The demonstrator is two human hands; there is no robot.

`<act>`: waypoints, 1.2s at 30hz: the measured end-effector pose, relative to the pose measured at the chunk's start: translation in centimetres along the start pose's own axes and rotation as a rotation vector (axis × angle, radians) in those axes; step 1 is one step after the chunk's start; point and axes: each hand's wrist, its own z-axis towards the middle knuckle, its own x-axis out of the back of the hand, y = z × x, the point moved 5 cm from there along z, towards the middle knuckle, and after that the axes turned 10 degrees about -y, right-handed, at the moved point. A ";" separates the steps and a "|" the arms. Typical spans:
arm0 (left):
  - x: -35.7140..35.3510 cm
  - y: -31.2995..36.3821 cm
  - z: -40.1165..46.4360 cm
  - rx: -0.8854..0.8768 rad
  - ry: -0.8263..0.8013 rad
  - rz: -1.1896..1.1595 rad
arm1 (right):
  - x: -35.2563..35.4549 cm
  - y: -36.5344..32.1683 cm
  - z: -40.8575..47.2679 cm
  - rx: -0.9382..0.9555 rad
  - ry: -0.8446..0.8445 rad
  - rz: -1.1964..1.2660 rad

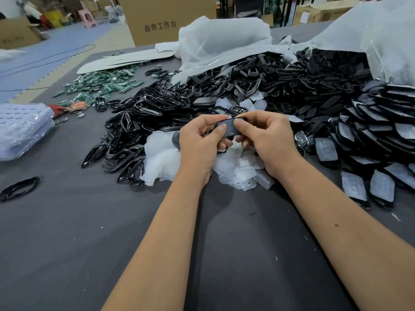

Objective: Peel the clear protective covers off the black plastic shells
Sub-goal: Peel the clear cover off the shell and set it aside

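My left hand (199,140) and my right hand (267,140) together hold one black plastic shell (229,128) above the grey table (67,232). Both thumbs press on its upper face and the curled fingers wrap behind it. Whether a clear cover is still on this shell cannot be told. Under my hands lies a heap of peeled clear covers (166,158). At the right, rows of black shells with clear covers (357,187) lie on the table. A big pile of black shells (247,90) spreads behind my hands.
Green circuit boards (101,86) lie at the back left, a stack of clear blister trays (20,129) at the left edge. A lone black frame (19,189) lies at the front left. White bags (220,39) and a cardboard box (166,19) stand behind.
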 end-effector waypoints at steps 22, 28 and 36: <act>0.2 0.3 -0.2 0.023 0.084 -0.014 | -0.1 -1.1 -0.7 0.149 0.068 -0.384; 0.9 0.4 -0.1 0.146 0.141 -0.247 | -1.4 -1.4 -0.7 0.231 -0.118 -0.434; 0.1 0.8 -0.1 0.170 0.020 -0.410 | -0.8 -1.7 -0.8 0.192 -0.017 -0.290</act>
